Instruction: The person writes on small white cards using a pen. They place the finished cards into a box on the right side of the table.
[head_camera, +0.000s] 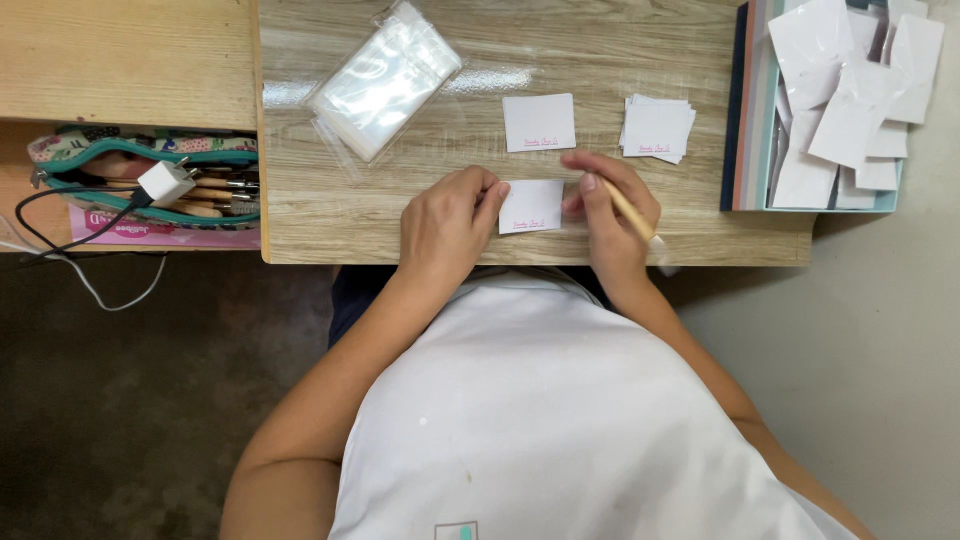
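A small white card (531, 206) with a line of pink print lies near the front edge of the wooden desk (400, 215). My left hand (449, 225) presses its fingertips on the card's left edge. My right hand (612, 210) is closed around a thin wooden stick (628, 208), its tip down by the card's right edge. A second single card (539, 122) lies just beyond, and a small stack of the same cards (657, 128) sits to its right.
A bundle of clear plastic bags (385, 80) lies at the back left of the desk. A tray of loose white cards (848, 100) stands at the right. On a lower shelf at the left sit an open pencil pouch (145, 180) and a white charger plug (166, 183) with cable.
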